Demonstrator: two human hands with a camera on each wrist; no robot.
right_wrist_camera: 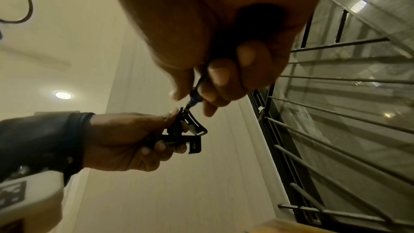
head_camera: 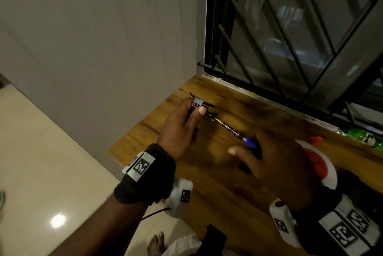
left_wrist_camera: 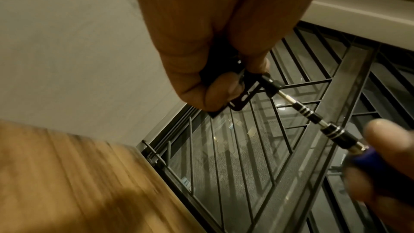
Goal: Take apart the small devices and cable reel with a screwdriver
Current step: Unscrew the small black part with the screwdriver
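Both hands busy above the wooden table (head_camera: 207, 183).
The left hand (head_camera: 182, 125) clasps a small black device (head_camera: 200, 103) in curled fingers; the right hand (head_camera: 275, 164) grips the blue-handled screwdriver (head_camera: 238, 134), its tip seated in the device's black knob (head_camera: 211, 114), with 1 fingertip lifted.

It looked like a room in a home, at a corner by a window. A wood-grain desk (head_camera: 217, 183) stood pushed against a plain pale wall (head_camera: 93, 38) and ran up to a dark-framed window (head_camera: 211, 28) fitted with a slanted metal security grille (head_camera: 290, 48). The floor (head_camera: 41, 152) was of glossy cream tiles that mirrored a ceiling lamp. A round recessed lamp (right_wrist_camera: 63, 95) shone in the ceiling, and a bare foot (head_camera: 155, 244) rested on the floor beside the desk.
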